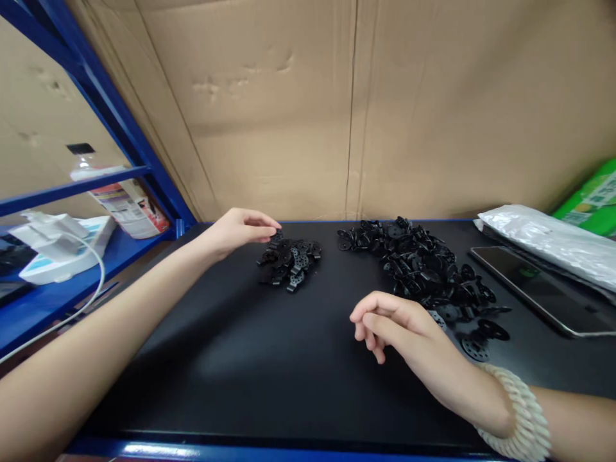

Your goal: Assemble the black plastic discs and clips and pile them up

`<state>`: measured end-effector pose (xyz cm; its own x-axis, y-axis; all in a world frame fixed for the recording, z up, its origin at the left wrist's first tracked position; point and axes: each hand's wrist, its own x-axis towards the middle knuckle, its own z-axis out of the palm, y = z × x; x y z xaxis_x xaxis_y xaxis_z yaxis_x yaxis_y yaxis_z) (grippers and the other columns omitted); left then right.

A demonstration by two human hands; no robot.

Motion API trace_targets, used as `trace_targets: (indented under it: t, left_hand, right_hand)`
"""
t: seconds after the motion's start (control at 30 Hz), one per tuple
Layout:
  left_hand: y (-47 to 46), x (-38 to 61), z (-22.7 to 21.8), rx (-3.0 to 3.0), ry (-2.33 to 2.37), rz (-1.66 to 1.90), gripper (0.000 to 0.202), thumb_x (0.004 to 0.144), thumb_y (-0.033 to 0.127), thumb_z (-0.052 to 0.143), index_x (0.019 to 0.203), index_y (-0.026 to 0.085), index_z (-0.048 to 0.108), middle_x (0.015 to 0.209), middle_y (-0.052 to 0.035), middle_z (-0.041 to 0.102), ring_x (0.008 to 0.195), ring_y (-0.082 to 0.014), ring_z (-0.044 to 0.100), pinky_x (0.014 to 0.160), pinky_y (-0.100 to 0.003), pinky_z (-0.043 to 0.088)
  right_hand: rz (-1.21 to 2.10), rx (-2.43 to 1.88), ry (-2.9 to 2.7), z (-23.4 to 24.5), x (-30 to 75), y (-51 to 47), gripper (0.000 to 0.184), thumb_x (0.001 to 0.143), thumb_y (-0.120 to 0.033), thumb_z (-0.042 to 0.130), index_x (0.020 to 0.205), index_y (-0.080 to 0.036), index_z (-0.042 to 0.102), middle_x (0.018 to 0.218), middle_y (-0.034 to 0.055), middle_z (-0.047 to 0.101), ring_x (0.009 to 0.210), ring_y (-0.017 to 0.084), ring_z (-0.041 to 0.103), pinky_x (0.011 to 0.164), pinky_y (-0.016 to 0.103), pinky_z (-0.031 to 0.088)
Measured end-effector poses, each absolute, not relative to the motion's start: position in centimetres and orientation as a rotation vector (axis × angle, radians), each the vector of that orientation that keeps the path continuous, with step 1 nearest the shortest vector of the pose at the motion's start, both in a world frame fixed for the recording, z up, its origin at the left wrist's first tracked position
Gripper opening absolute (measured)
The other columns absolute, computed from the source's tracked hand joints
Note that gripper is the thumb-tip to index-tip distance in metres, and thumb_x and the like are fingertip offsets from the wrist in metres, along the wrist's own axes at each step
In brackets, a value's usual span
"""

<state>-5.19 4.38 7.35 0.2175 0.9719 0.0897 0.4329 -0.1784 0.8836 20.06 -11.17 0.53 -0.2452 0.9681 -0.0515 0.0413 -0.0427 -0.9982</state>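
My left hand [242,229] reaches to the small pile of black parts [296,260] left of the middle of the table. Its thumb and forefinger are pinched together at a black perforated disc [278,236] on the pile's near-left edge. The parts there are small plastic discs with holes and tab-like ends. My right hand [399,324] hovers over the black tabletop [269,378], fingers loosely curled and slightly apart, with nothing visible in them. Behind it lies the larger heap of black discs [423,266], and a few loose discs [475,346] are scattered by the wrist.
A dark phone or tablet [539,289] lies at the right, beside a silvery plastic bag [553,247] and a green packet [594,199]. On the left a blue rack [139,138] holds a bottle [128,205] and a plugged-in white power strip [72,250]. Cardboard [269,109] stands behind.
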Motion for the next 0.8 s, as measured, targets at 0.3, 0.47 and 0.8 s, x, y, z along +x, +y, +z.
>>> trace_targets:
  t: [0.3, 0.47, 0.8]
  left_hand:
    - [5.9, -6.8, 6.3, 1.977, 1.429, 0.771, 0.008, 0.060, 0.013, 0.074, 0.065, 0.018, 0.073, 0.056, -0.0015, 0.064, 0.054, -0.0164, 0.057, 0.061, -0.029, 0.047]
    - [2.3, -3.0, 5.6, 2.277, 1.330, 0.913, 0.020, 0.068, 0.014, 0.067, 0.085, 0.020, 0.074, 0.068, 0.0002, 0.063, 0.061, -0.0158, 0.052, 0.067, -0.027, 0.041]
    - [-4.4, 6.0, 1.6, 2.694, 0.696, 0.683, 0.011, 0.083, 0.017, 0.063, 0.094, 0.016, 0.065, 0.079, -0.0030, 0.067, 0.056, -0.0133, 0.057, 0.055, -0.024, 0.045]
  right_hand:
    - [1.413, -1.148, -1.433, 0.6, 20.0, -11.2, 0.013, 0.083, -0.024, 0.052, 0.080, -0.017, 0.062, 0.070, 0.0005, 0.059, 0.057, 0.011, 0.053, 0.052, 0.023, 0.043]
    - [1.418, -1.113, -1.577, 0.5, 19.6, -12.1, 0.014, 0.086, -0.023, 0.052, 0.079, -0.017, 0.063, 0.068, 0.0004, 0.060, 0.058, 0.011, 0.052, 0.051, 0.021, 0.040]
    - [1.570, -0.788, -1.943, 1.5, 19.2, -13.6, 0.015, 0.081, -0.023, 0.069, 0.069, -0.014, 0.070, 0.059, -0.0036, 0.054, 0.053, 0.007, 0.049, 0.051, 0.017, 0.039]
